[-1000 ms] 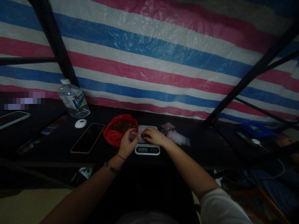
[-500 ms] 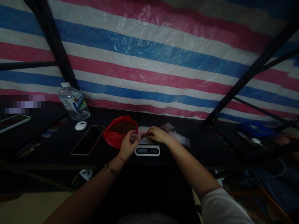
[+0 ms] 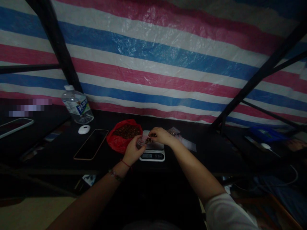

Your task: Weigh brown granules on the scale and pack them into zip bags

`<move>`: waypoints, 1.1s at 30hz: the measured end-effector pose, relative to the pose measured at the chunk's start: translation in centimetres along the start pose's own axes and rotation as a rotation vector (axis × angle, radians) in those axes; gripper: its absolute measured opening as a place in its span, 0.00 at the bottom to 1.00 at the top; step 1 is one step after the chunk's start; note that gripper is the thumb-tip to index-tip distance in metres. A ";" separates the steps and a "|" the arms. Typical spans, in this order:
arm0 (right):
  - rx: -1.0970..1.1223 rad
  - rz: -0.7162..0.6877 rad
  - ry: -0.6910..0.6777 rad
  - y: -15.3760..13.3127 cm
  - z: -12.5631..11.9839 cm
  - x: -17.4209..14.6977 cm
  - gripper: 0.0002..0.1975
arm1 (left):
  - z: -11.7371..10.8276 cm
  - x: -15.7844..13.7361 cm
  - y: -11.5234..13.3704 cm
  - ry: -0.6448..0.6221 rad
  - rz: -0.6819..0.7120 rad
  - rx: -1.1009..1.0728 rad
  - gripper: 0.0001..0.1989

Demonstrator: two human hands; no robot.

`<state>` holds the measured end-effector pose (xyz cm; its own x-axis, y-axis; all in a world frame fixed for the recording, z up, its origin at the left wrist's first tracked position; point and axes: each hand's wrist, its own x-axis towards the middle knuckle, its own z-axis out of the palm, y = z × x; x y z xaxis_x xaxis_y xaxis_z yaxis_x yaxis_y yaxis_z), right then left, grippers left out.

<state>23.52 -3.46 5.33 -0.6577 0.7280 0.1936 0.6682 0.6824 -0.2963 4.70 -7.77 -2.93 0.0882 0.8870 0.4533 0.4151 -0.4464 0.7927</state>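
My left hand (image 3: 133, 149) is closed on a small clear plastic bag (image 3: 141, 142), its mouth turned to the right. Small brown pieces (image 3: 149, 140) lie at that mouth; their kind is too dim to tell. My right hand (image 3: 161, 136) pinches more brown pieces (image 3: 153, 135) just beside them. Both hands are over a white kitchen scale (image 3: 153, 156), whose display faces me. A red plastic bag (image 3: 117, 144), open and full of similar brown pieces (image 3: 127, 131), stands left of the scale, close to my left hand.
Small clear packets (image 3: 174, 131) lie right of the scale on the black table (image 3: 216, 156). To the left are a phone (image 3: 91, 144), a white oval object (image 3: 84, 129) and a clear bottle (image 3: 78, 105). Behind hangs a striped sheet (image 3: 153, 73) with dark metal bars (image 3: 61, 48).
My left hand has brought the clear bag rightward to the brown pieces in my right hand. Some pieces now sit at its mouth. The view has shifted slightly.
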 end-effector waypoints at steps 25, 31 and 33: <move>0.175 -0.040 -0.036 -5.0 0.2 2.9 0.06 | -0.4 0.3 1.0 -0.026 0.006 -0.111 0.15; 0.239 -0.034 -0.016 -5.8 -0.2 2.9 0.04 | -0.2 0.4 0.7 -0.009 0.025 -0.136 0.18; 0.269 -0.040 -0.017 -6.1 -0.2 2.9 0.04 | -0.2 0.4 0.6 0.002 0.045 -0.156 0.19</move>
<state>17.57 -5.53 7.87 -0.6888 0.6983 0.1951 0.5269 0.6669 -0.5269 4.78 -7.76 -2.17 0.1018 0.8653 0.4908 0.2651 -0.4992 0.8250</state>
